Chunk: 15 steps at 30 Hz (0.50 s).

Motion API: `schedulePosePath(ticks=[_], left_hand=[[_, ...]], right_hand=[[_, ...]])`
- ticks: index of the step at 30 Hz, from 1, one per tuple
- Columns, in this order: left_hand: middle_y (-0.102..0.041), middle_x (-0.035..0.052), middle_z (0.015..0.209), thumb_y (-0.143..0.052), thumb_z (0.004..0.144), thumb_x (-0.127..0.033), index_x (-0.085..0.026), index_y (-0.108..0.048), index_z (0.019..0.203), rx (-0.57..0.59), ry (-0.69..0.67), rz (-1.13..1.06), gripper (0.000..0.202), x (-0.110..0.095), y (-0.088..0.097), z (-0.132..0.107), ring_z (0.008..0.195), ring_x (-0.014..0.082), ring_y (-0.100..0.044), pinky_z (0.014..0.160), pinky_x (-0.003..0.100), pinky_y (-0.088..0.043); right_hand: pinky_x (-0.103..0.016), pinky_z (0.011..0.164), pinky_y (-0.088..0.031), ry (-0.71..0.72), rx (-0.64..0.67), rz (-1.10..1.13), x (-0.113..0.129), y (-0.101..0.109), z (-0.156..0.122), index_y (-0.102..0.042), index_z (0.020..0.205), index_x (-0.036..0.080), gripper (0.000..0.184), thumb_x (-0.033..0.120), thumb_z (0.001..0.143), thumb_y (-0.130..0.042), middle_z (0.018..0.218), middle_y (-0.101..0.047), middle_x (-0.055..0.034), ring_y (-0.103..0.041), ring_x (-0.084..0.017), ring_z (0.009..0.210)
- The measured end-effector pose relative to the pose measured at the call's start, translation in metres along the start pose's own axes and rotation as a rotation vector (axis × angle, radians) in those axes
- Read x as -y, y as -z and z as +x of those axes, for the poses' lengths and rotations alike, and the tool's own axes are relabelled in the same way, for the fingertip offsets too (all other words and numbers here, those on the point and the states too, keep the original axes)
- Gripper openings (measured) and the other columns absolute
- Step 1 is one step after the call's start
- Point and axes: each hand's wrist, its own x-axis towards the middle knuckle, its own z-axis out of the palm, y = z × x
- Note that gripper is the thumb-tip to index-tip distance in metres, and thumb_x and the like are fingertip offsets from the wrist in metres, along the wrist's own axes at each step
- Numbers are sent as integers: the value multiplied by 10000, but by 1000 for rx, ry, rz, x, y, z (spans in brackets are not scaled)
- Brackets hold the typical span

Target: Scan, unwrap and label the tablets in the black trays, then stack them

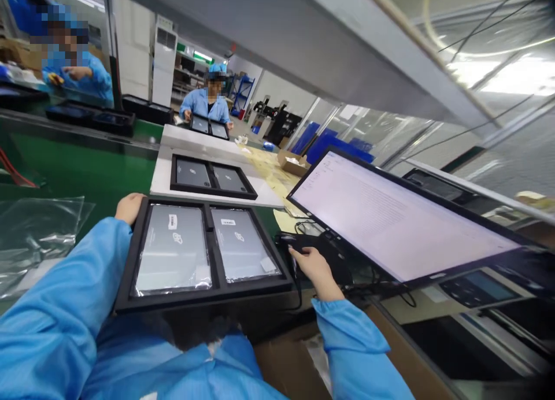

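Observation:
In front of me lies a black foam tray (209,247) with two compartments. Each holds a grey tablet in clear film: the left tablet (173,255) and the right tablet (243,247) both bear a white barcode label near the top. My left hand (129,208) is closed round the tray's far left edge, its fingers partly hidden. Right of the tray, my right hand (313,268) is closed on a dark corded handheld scanner (286,238), with the grip partly covered by the fingers.
Another tray of tablets (213,177) sits beyond on a white board (162,166). A large monitor (399,221) stands at the right, with cables beneath. Clear plastic bags (39,238) lie at the left. Two co-workers work further back, and a shelf (329,41) hangs overhead.

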Motion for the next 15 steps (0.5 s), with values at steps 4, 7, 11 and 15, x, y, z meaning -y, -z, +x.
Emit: schedulePosePath(ticks=[4,7,11,15], left_hand=[[-721,111,1187,-470,864,-250,-134,-744,940,1,27,42,307,-2,-1,-1,1209,272,-615,1089,345,-453],[-700,142,1242,-472,880,-249,-106,-743,1023,-5,18,55,339,-4,-2,-1,1248,288,-596,1109,371,-438],[-716,137,1208,-469,871,-242,-116,-757,980,6,-2,37,332,-2,-3,0,1229,299,-607,1105,387,-440],[-728,117,1179,-478,857,-239,-128,-765,981,4,5,25,332,3,-6,1,1192,284,-623,1080,359,-451]], right_hand=[[-373,703,-552,-180,331,139,12,-13,8,-620,724,191,236,347,746,-795,644,-660,-77,-697,-270,713],[-321,582,-531,-298,480,309,34,-19,17,-579,695,187,215,287,834,-708,601,-618,-42,-609,-186,550],[-270,514,-475,-196,448,335,88,-4,44,-520,654,209,251,252,852,-669,534,-538,7,-501,-132,481],[-266,573,-467,452,570,109,182,13,32,-584,672,183,227,316,789,-726,548,-560,15,-529,-134,529]])
